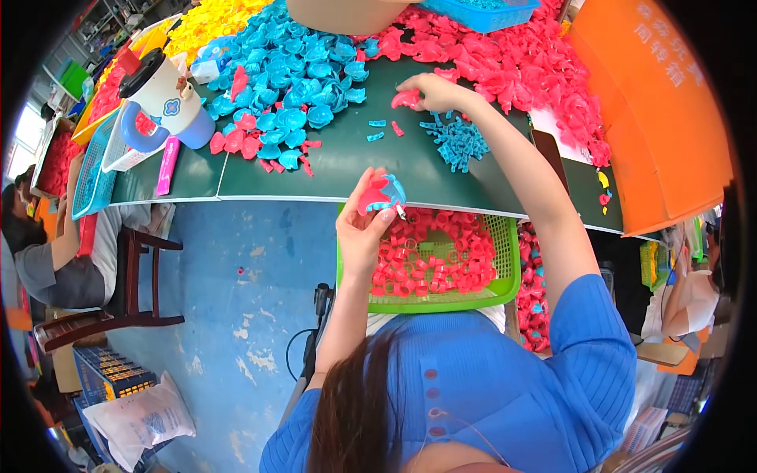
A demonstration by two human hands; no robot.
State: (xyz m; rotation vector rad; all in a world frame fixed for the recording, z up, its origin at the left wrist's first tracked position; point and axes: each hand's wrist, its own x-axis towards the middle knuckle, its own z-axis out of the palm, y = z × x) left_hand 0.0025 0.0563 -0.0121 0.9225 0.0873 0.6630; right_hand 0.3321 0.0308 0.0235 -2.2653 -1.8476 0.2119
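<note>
Bright, mostly sharp (black, warped rim)

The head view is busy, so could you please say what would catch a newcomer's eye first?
Probably blue pieces and pink pieces heaped on the far side of the green table, and the orange box at right. Then perhaps the left hand, holding a pink-and-blue piece near the table's front edge.

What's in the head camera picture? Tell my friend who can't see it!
A person's left hand holds a red-and-blue piece; the right hand grips a red piece above a green table heaped with blue pieces and red pieces. A green basket of red parts sits below the table's edge.
</note>
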